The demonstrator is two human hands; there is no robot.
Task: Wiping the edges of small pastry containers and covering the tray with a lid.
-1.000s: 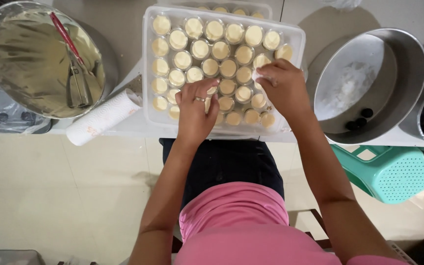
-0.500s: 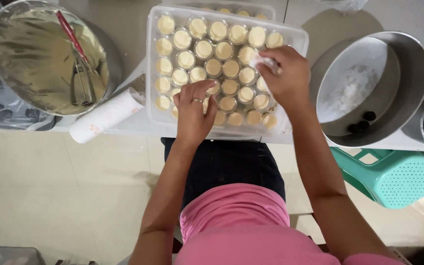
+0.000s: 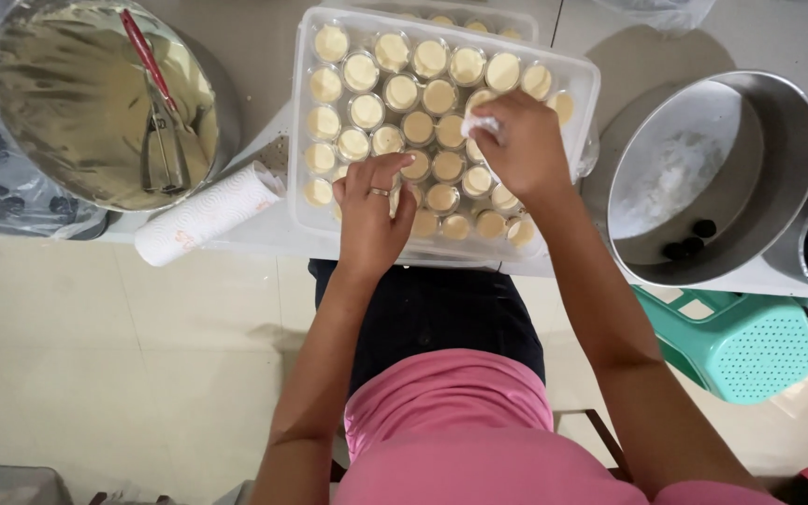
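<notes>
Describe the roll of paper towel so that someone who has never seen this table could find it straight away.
Start at the big metal bowl of pale batter at the table's left end, with red-handled tongs in it. Just below and right of it, beside the clear tray of filled cups, the paper towel roll lies on its side: the only white cylinder there, faintly patterned.

Left hand: forearm extended forward, palm down, fingers curled, ring worn. Right hand: reaching further forward, fingertips pinched together.

A clear plastic container of small cream-filled cups sits on the counter.
</notes>
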